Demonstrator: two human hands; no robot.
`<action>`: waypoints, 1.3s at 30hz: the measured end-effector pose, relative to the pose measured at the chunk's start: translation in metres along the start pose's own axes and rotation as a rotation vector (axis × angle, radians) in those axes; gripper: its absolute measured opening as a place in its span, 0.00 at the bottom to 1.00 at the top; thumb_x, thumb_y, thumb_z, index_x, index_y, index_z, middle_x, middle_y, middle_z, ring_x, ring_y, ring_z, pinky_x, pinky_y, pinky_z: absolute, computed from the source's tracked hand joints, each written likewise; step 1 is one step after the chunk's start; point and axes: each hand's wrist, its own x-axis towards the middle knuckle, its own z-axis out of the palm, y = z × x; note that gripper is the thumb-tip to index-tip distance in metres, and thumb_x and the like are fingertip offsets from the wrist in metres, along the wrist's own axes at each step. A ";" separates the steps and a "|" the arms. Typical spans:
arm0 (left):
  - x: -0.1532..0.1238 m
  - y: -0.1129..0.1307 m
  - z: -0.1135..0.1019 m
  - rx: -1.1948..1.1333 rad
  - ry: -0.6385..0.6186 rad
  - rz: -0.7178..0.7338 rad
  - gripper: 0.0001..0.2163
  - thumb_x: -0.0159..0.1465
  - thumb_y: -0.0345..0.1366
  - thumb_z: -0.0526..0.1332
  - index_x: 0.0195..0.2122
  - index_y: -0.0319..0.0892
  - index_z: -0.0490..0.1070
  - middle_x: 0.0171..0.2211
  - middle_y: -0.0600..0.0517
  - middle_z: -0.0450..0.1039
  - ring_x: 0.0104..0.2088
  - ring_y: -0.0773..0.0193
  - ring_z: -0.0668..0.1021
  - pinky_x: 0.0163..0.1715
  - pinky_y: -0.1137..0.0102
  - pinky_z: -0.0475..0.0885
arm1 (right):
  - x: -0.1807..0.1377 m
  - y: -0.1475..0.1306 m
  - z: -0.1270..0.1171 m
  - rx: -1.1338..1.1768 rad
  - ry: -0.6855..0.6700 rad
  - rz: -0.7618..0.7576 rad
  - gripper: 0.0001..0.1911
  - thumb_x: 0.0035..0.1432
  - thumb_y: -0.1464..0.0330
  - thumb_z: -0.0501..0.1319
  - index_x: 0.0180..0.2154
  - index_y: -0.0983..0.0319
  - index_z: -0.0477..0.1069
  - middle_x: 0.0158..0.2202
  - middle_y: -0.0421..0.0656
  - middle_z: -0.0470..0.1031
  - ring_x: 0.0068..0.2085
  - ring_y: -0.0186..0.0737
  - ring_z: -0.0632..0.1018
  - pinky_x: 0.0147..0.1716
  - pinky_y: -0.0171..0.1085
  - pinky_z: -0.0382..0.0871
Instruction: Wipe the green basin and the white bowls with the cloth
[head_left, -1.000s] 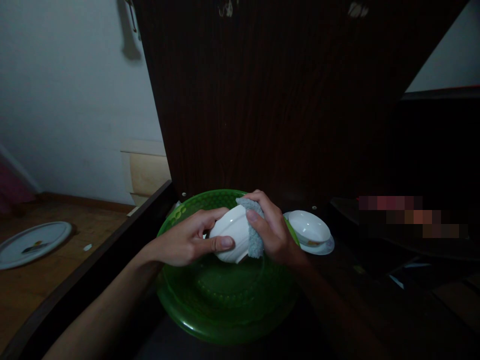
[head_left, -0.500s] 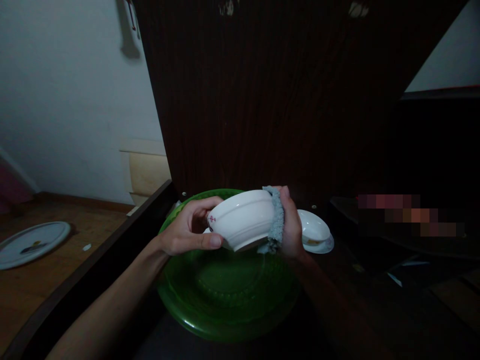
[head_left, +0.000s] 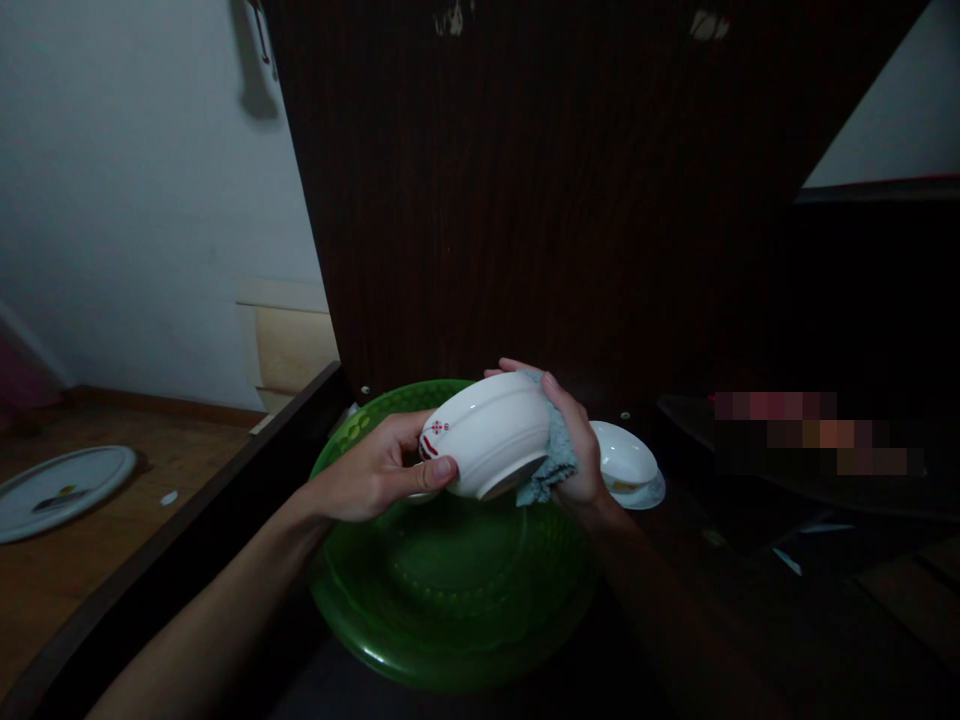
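Note:
A white bowl (head_left: 491, 430) with a small red pattern is held tilted on its side, its foot ring turned toward me and down. My left hand (head_left: 382, 465) grips its left edge, thumb on the outer wall and fingers hidden behind. At the bowl's right side, my right hand (head_left: 577, 440) presses a light blue-grey cloth (head_left: 551, 465) against it, with some fingertips showing past the upper rim. Below both hands lies a large green plastic basin (head_left: 375, 650); water in it I cannot make out.
Right of the basin, a small white bowl (head_left: 622, 455) rests in a patterned white dish (head_left: 651, 495). A dark wooden panel (head_left: 525, 200) rises behind. On the floor at left lies a white oval lid-like object (head_left: 67, 490). A dark ledge (head_left: 187, 530) runs along the left.
The bowl has turned a little in my hands, showing more of its red pattern. My right hand and the cloth have shifted slightly, and its fingertips now show over the rim.

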 end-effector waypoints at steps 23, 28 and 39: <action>-0.002 0.010 0.014 -0.101 -0.066 -0.117 0.15 0.65 0.42 0.65 0.46 0.37 0.77 0.35 0.49 0.78 0.34 0.64 0.74 0.35 0.72 0.69 | 0.001 -0.025 -0.005 0.082 -0.069 0.029 0.18 0.70 0.59 0.53 0.48 0.57 0.79 0.50 0.43 0.81 0.53 0.45 0.78 0.56 0.45 0.70; -0.004 0.009 0.015 -0.073 -0.060 -0.158 0.16 0.64 0.43 0.65 0.47 0.36 0.75 0.37 0.48 0.77 0.35 0.62 0.74 0.36 0.70 0.70 | 0.000 -0.024 -0.005 0.004 -0.124 -0.023 0.18 0.71 0.60 0.52 0.50 0.56 0.78 0.53 0.42 0.79 0.56 0.43 0.76 0.60 0.46 0.65; -0.002 0.002 0.015 0.012 -0.028 -0.173 0.15 0.64 0.43 0.65 0.46 0.37 0.74 0.34 0.50 0.73 0.34 0.62 0.72 0.34 0.70 0.69 | 0.000 -0.021 -0.006 -0.220 -0.096 -0.245 0.21 0.71 0.64 0.47 0.54 0.53 0.75 0.55 0.42 0.76 0.57 0.46 0.72 0.58 0.50 0.63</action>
